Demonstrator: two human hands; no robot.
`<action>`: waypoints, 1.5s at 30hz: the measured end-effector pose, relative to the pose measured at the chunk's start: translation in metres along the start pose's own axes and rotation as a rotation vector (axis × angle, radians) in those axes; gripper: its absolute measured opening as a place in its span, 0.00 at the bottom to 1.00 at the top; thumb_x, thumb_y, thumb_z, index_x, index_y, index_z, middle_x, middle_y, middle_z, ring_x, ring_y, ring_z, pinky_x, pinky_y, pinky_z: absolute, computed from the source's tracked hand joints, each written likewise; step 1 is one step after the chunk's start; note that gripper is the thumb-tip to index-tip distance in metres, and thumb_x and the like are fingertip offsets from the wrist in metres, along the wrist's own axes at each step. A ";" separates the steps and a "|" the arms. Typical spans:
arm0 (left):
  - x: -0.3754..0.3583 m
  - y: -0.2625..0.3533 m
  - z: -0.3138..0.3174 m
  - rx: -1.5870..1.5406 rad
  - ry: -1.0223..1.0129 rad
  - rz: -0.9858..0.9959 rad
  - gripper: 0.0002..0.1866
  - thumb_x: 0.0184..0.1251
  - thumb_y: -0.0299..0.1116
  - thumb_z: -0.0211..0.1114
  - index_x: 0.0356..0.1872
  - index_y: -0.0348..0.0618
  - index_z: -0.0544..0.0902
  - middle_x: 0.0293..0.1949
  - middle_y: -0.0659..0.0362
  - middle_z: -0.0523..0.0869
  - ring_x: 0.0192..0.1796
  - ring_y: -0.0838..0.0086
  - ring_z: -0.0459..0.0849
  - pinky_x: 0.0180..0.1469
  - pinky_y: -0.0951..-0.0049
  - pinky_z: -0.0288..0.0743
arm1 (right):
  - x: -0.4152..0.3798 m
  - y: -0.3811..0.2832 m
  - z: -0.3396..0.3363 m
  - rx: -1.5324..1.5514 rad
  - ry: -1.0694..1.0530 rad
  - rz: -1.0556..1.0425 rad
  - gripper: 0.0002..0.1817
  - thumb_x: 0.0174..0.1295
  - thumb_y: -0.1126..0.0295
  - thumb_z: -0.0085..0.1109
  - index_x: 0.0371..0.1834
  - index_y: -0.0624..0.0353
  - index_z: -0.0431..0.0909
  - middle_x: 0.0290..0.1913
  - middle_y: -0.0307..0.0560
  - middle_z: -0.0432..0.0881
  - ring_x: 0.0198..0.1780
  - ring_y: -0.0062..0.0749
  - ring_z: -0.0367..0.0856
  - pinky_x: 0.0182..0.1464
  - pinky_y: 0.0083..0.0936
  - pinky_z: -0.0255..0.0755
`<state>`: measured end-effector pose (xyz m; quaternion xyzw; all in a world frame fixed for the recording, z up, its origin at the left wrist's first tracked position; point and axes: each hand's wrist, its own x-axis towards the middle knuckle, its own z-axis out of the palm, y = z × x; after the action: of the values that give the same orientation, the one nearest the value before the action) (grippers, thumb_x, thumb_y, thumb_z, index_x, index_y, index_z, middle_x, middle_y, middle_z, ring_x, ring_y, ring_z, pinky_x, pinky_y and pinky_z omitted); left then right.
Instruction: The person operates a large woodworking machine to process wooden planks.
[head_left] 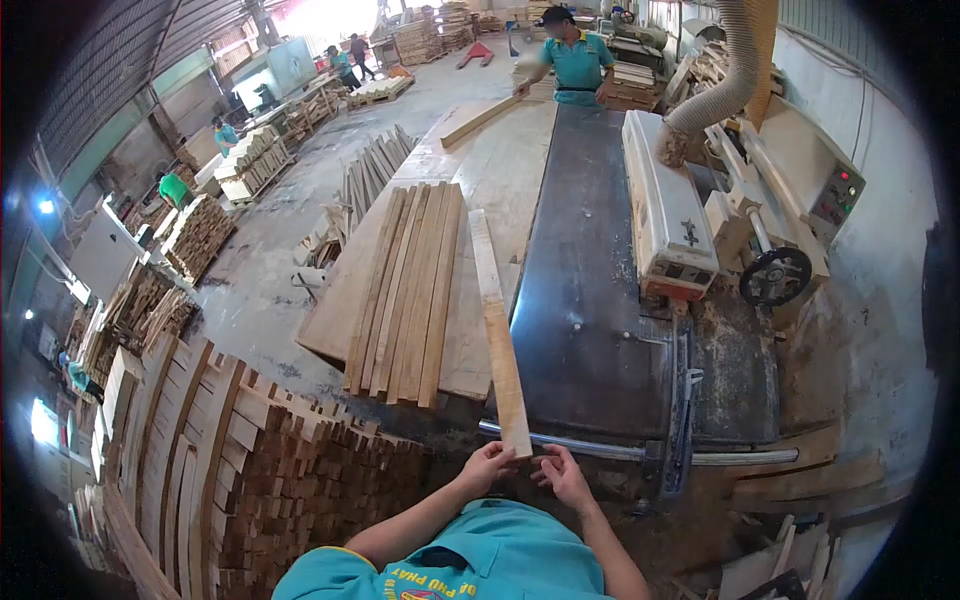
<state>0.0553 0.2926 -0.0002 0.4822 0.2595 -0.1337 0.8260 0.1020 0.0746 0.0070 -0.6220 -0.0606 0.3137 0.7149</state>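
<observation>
A long pale wooden board (500, 335) lies lengthwise in front of me, its far part on the wooden table and its near end sticking out past the table edge. My left hand (486, 470) is closed on the left side of that near end, fingertips at the wood. Just right of the same end is my right hand (566, 478), its fingers loosely bent and apart, with nothing showing in them. A row of several wooden strips (405, 300) lies side by side on the table (490, 165), left of the board.
To the right is a dark machine bed (575, 260) with a metal rail (600, 450) across its front and a machine with a handwheel (775, 276). A large lumber stack (300, 500) stands at lower left. Across the table a person (578, 65) holds another board (482, 120).
</observation>
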 end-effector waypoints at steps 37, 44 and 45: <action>0.105 -0.105 0.240 1.165 -0.538 0.351 0.45 0.79 0.36 0.62 0.80 0.28 0.39 0.62 0.36 0.79 0.60 0.48 0.83 0.60 0.59 0.78 | -0.324 0.173 -0.013 0.400 1.351 0.128 0.20 0.77 0.71 0.54 0.69 0.62 0.74 0.56 0.48 0.84 0.46 0.31 0.86 0.44 0.23 0.81; 0.110 -0.105 0.257 1.148 -0.487 0.494 0.46 0.78 0.37 0.63 0.77 0.18 0.41 0.66 0.28 0.73 0.65 0.38 0.77 0.65 0.52 0.74 | -0.317 0.174 -0.024 0.546 1.253 -0.009 0.25 0.77 0.71 0.55 0.75 0.62 0.67 0.57 0.52 0.83 0.48 0.38 0.88 0.50 0.33 0.85; 0.110 -0.102 0.260 1.213 -0.432 0.564 0.46 0.76 0.39 0.63 0.76 0.16 0.45 0.60 0.30 0.77 0.61 0.41 0.79 0.62 0.53 0.75 | -0.314 0.175 -0.024 0.527 1.258 -0.025 0.25 0.77 0.70 0.55 0.75 0.62 0.67 0.57 0.52 0.83 0.48 0.38 0.88 0.50 0.33 0.85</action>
<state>0.1762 0.0201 -0.0313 0.8694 -0.1655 -0.1285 0.4475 -0.2020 -0.1051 -0.0653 -0.4904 0.4378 -0.1113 0.7453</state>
